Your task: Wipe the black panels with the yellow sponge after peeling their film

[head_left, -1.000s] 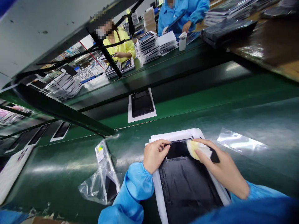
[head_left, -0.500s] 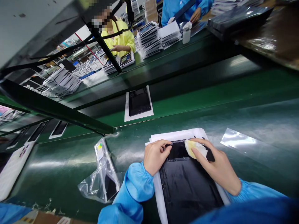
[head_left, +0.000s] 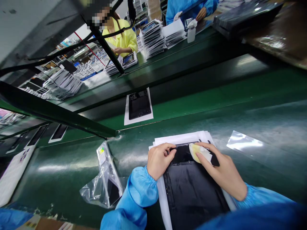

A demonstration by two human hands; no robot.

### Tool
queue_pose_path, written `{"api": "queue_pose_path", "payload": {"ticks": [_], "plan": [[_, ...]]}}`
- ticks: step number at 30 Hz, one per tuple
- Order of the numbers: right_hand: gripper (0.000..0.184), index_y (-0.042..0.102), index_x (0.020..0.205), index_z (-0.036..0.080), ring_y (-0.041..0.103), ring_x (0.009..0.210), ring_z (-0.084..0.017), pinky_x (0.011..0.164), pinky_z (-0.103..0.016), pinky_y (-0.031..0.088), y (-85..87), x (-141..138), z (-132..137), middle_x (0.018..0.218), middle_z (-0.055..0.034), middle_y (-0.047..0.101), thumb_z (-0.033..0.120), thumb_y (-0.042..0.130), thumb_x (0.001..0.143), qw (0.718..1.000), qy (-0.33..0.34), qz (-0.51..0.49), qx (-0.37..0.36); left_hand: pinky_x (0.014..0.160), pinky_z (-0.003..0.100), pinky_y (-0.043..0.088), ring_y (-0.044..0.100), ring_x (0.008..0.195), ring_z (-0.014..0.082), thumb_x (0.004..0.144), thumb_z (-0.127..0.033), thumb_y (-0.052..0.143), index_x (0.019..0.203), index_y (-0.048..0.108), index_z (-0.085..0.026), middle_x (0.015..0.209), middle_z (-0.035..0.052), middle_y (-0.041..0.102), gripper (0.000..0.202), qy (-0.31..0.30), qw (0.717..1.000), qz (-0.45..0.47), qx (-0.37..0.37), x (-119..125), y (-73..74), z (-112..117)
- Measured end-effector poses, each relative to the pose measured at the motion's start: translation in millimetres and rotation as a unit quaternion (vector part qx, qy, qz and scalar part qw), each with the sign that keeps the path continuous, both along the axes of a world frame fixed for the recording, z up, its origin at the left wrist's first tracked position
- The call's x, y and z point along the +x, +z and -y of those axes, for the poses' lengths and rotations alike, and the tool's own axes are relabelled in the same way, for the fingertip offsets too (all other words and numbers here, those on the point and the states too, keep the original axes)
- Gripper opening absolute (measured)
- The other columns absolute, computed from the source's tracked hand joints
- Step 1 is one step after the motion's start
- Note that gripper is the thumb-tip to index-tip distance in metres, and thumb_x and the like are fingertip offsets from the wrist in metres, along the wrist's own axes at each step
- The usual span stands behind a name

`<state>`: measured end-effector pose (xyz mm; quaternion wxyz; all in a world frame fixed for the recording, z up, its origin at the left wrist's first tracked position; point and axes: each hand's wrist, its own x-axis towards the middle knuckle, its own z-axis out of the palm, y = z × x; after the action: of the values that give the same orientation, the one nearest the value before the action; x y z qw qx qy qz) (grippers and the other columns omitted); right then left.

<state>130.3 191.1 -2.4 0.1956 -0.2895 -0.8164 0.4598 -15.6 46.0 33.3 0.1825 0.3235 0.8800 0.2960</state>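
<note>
A black tablet housing (head_left: 192, 191) lies on a small stack of white sheets (head_left: 177, 138) in front of me, its lower end running out of view. At its upper left corner my left hand (head_left: 160, 159) pinches its thumb and forefinger together; a tiny dark bit shows at the fingertips, too small to name. My right hand (head_left: 224, 169) is closed on a crumpled white wipe (head_left: 198, 152) with a yellowish patch, pressed against the glossy strip along the housing's top. A black piece (head_left: 214, 158) shows between that thumb and forefinger.
Left of me lies a clear plastic bag (head_left: 98, 188) by a white boxy item (head_left: 110, 166); a clear film (head_left: 242, 140) lies right. A tablet (head_left: 140, 105) rests on paper on the belt. A slanted green post (head_left: 59, 110) crosses the left. Two co-workers sit opposite.
The tablet on the belt has shifted slightly left. Both my hands stay almost in place. Across the line, the yellow-sleeved person's hands and the blue-clad person's gloved hand have moved a little.
</note>
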Motion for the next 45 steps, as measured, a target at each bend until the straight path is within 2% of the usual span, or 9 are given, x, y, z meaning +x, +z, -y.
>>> {"api": "queue_pose_path", "payload": {"ticks": [4, 11, 21, 25, 29, 34, 37, 41, 45], "plan": [[0.037, 0.066, 0.104, 0.030, 0.045, 0.032, -0.014, 0.052, -0.033, 0.051, 0.5, -0.9, -1.1, 0.077, 0.0029, 0.074, 0.056, 0.052, 0.081, 1.000, 0.000, 0.003, -0.005, 0.068, 0.022, 0.049, 0.062, 0.058, 0.0101, 0.082, -0.019, 0.064, 0.096, 0.078, -0.026, 0.065, -0.0065, 0.068, 0.021, 0.000, 1.000, 0.000, -0.004, 0.4, 0.3, -0.1], [0.039, 0.064, 0.105, 0.030, 0.045, 0.032, -0.014, 0.054, -0.033, 0.052, 1.7, -1.6, -1.9, 0.083, 0.0021, 0.077, 0.057, 0.050, 0.081, 1.000, 0.006, 0.017, -0.012, 0.067, 0.022, 0.049, 0.061, 0.058, 0.0099, 0.081, -0.019, 0.065, 0.096, 0.078, -0.027, 0.064, -0.0070, 0.067, 0.021, 0.000, 1.000, -0.007, -0.012, -0.1, 0.1, -0.8], [0.034, 0.065, 0.103, 0.027, 0.033, 0.025, -0.011, 0.048, -0.030, 0.048, 3.0, -2.6, -0.6, 0.066, 0.0057, 0.070, 0.051, 0.052, 0.084, 1.000, 0.013, -0.020, 0.008, 0.066, 0.021, 0.048, 0.061, 0.057, 0.0091, 0.081, -0.019, 0.065, 0.095, 0.078, -0.026, 0.061, -0.0077, 0.065, 0.020, -0.004, 1.000, -0.014, -0.014, -0.2, 2.3, -1.5], [0.034, 0.066, 0.104, 0.025, 0.032, 0.024, -0.012, 0.045, -0.030, 0.044, 3.4, -1.8, -0.4, 0.056, 0.0075, 0.063, 0.050, 0.052, 0.085, 1.000, 0.015, -0.020, 0.012, 0.066, 0.021, 0.046, 0.061, 0.058, 0.0092, 0.082, -0.019, 0.065, 0.095, 0.078, -0.024, 0.061, -0.0070, 0.065, 0.019, -0.004, 1.000, -0.007, -0.008, -0.7, 2.0, -2.0], [0.036, 0.066, 0.106, 0.025, 0.032, 0.025, -0.014, 0.038, -0.028, 0.034, 0.1, -0.6, -0.9, 0.039, 0.0123, 0.043, 0.052, 0.051, 0.086, 1.000, 0.011, -0.013, 0.026, 0.066, 0.022, 0.046, 0.061, 0.058, 0.0094, 0.082, -0.020, 0.066, 0.095, 0.078, -0.026, 0.064, -0.0069, 0.067, 0.019, -0.004, 1.000, -0.005, -0.003, -1.2, -1.7, -1.1], [0.037, 0.066, 0.106, 0.025, 0.032, 0.024, -0.016, 0.036, -0.028, 0.030, -2.8, -0.6, -1.5, 0.035, 0.0150, 0.031, 0.051, 0.049, 0.087, 0.999, 0.016, -0.011, 0.032, 0.067, 0.022, 0.047, 0.062, 0.058, 0.0099, 0.082, -0.020, 0.065, 0.094, 0.078, -0.027, 0.065, -0.0072, 0.068, 0.019, -0.004, 1.000, -0.009, -0.011, -1.0, -2.0, -0.8], [0.036, 0.065, 0.106, 0.025, 0.032, 0.023, -0.015, 0.036, -0.029, 0.031, -2.2, -1.7, -1.4, 0.041, 0.0127, 0.044, 0.051, 0.048, 0.088, 0.999, 0.018, -0.008, 0.035, 0.067, 0.022, 0.048, 0.062, 0.058, 0.0102, 0.082, -0.020, 0.065, 0.095, 0.078, -0.028, 0.065, -0.0074, 0.068, 0.020, -0.003, 1.000, -0.010, -0.016, -0.5, -0.2, -1.1], [0.034, 0.062, 0.106, 0.027, 0.033, 0.023, -0.014, 0.040, -0.031, 0.040, -2.4, -3.9, -1.6, 0.064, 0.0056, 0.068, 0.052, 0.045, 0.089, 0.999, 0.030, -0.005, 0.038, 0.067, 0.022, 0.048, 0.062, 0.058, 0.0099, 0.082, -0.019, 0.066, 0.095, 0.078, -0.027, 0.063, -0.0076, 0.067, 0.019, -0.004, 1.000, -0.010, -0.017, 0.0, 1.2, -1.4], [0.034, 0.061, 0.110, 0.029, 0.038, 0.024, -0.016, 0.048, -0.034, 0.048, -4.1, -3.1, -2.2, 0.074, 0.0022, 0.075, 0.051, 0.045, 0.088, 0.998, 0.049, 0.016, 0.042, 0.067, 0.022, 0.048, 0.062, 0.059, 0.0096, 0.083, -0.019, 0.066, 0.096, 0.077, -0.027, 0.065, -0.0077, 0.067, 0.019, -0.010, 1.000, -0.015, -0.021, 0.0, 0.3, -0.8]]}}
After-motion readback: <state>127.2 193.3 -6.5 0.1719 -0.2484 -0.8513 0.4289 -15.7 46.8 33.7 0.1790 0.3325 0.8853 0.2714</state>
